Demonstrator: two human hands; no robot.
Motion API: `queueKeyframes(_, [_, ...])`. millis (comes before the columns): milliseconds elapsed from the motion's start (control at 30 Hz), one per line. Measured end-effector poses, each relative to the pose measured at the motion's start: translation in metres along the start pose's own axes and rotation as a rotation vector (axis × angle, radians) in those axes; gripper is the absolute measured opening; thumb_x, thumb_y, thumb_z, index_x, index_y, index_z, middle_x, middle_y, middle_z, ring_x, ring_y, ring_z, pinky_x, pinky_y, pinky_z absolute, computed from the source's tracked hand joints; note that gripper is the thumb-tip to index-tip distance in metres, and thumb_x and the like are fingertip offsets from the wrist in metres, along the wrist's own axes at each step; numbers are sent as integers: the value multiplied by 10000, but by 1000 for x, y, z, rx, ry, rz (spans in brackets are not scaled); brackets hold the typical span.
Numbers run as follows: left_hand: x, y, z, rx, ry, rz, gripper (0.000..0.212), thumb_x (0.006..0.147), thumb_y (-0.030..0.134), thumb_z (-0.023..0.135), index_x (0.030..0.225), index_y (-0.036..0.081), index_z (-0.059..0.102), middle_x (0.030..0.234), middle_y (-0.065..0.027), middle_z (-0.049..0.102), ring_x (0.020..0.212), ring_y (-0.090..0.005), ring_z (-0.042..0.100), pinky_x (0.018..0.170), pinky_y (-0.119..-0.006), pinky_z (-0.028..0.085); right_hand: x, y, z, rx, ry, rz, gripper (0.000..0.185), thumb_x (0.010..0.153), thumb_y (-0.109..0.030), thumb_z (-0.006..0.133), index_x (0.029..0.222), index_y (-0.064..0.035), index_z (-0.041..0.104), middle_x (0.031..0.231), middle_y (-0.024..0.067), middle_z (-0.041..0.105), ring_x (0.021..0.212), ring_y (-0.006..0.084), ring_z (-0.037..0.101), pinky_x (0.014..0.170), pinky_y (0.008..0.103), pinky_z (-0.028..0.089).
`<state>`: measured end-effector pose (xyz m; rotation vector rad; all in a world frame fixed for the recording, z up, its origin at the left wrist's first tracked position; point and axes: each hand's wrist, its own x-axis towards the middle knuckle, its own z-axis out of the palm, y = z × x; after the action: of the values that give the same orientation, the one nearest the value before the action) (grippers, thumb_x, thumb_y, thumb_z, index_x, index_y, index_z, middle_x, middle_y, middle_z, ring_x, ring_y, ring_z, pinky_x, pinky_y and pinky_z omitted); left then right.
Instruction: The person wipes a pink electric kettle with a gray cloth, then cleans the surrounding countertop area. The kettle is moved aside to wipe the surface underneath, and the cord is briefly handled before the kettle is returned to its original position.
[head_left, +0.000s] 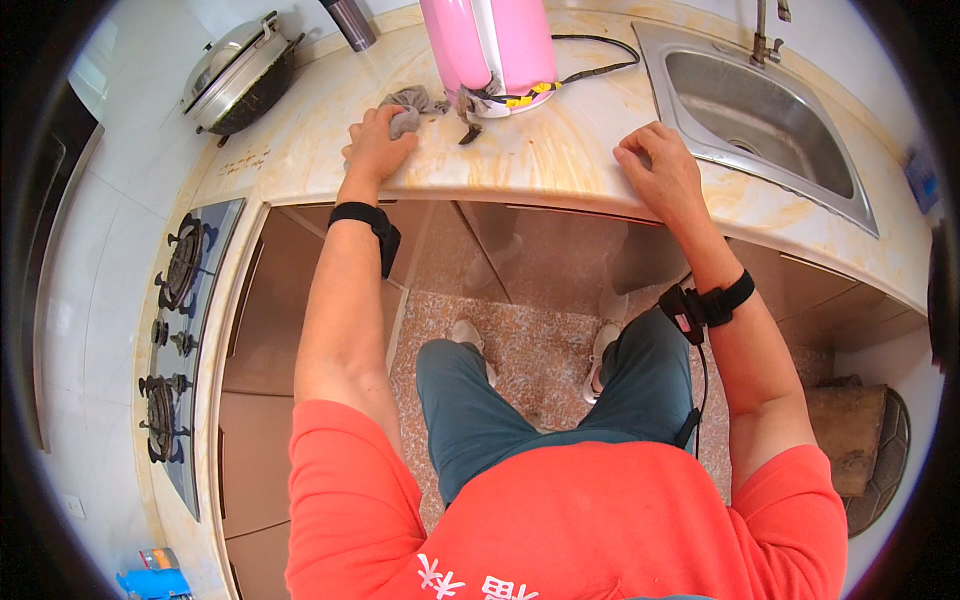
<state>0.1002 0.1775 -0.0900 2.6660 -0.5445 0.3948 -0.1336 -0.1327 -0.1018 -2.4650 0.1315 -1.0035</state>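
Note:
My left hand (377, 144) is on the marbled countertop, its fingers around part of a crumpled grey cloth (411, 103). The cloth stretches right, towards the base of a pink electric kettle (523, 45). A dark power cord (600, 73) with yellow tape loops at the kettle's right, and a frayed dark piece (470, 135) lies in front of it. My right hand (661, 169) rests at the counter's front edge, left of the steel sink (772, 112). Its fingers are curled in, and I see nothing held there; the palm side is hidden.
A lidded wok (244, 82) and a dark tumbler (351, 24) stand at the back left. The gas hob (180, 337) lies along the left counter. A faucet (759, 49) rises behind the sink. Brown cabinet doors (540, 255) are below the counter; a wooden board (846, 435) leans at the right.

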Motion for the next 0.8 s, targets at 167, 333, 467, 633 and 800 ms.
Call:
queueKeyframes(167, [-35, 32, 8, 16, 167, 171, 334, 781, 428, 640, 1056, 240, 638, 1122, 2, 591, 1084, -309, 490, 883, -506, 366, 1, 0, 3, 2, 22, -3, 152, 800, -213, 670, 794, -61, 670, 861, 91, 622, 857, 287, 590, 738, 387, 486])
queueKeyframes(333, [-98, 109, 22, -91, 364, 467, 228, 783, 337, 681, 959, 196, 649, 974, 3, 614, 932, -278, 518, 752, -452, 380, 1, -2, 3, -20, 0, 20, 158, 804, -219, 671, 803, -61, 670, 874, 94, 622, 857, 283, 592, 742, 376, 487])
queueKeyframes(467, [-116, 134, 17, -142, 370, 544, 196, 802, 266, 679, 967, 164, 649, 969, -27, 625, 891, -292, 527, 731, -425, 408, -1, -3, -1, -25, -20, 13, 161, 817, -208, 657, 811, -47, 666, 880, 100, 618, 851, 279, 593, 741, 369, 483])
queueKeyframes(633, [-97, 98, 16, -142, 330, 548, 212, 826, 265, 667, 1001, 145, 649, 982, -48, 638, 899, -307, 550, 773, -422, 436, -1, 0, -7, 64, -50, 19, 138, 835, -156, 644, 856, -21, 655, 881, 90, 611, 813, 241, 584, 730, 326, 466])
queueKeyframes(800, [-49, 17, -2, 79, 237, 169, 281, 858, 362, 623, 1092, 208, 633, 1161, 1, 628, 1061, -291, 535, 851, -497, 420, -2, -1, -4, 81, -13, 22, 152, 818, -185, 649, 809, -34, 661, 855, 101, 620, 835, 285, 590, 725, 372, 476])
